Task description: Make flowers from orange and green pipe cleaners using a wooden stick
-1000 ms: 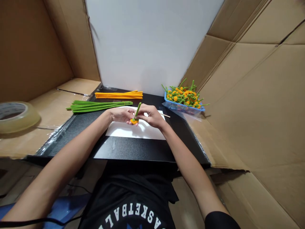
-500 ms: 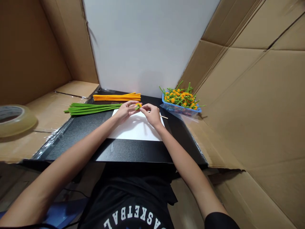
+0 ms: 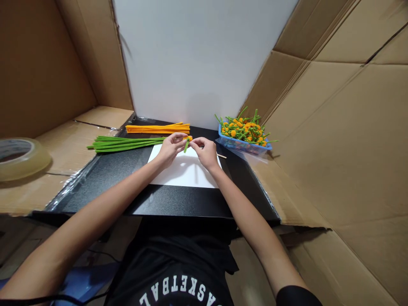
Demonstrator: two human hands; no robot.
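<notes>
Between my two hands, above a white sheet of paper (image 3: 188,174), is a small pipe-cleaner flower (image 3: 189,139) with an orange head and a green stem hanging down toward me. My left hand (image 3: 172,148) pinches the flower from the left side. From the right, the fingertips of my right hand (image 3: 205,152) close on its edge. A thin pale stick (image 3: 222,156) pokes out beyond my right hand, lying on the table. Left of the paper lies a bundle of green pipe cleaners (image 3: 124,144), with orange pipe cleaners (image 3: 156,128) behind it.
A blue basket (image 3: 244,145) heaped with orange and green pipe-cleaner pieces stands at the back right. On the cardboard at left sits a large roll of clear tape (image 3: 41,159). Cardboard walls flank the black table (image 3: 178,204), and a white panel (image 3: 197,59) rises behind.
The flower has been turned, so its green stem now points down toward me. Both hands stay close together over the paper. The whole view has shifted slightly.
</notes>
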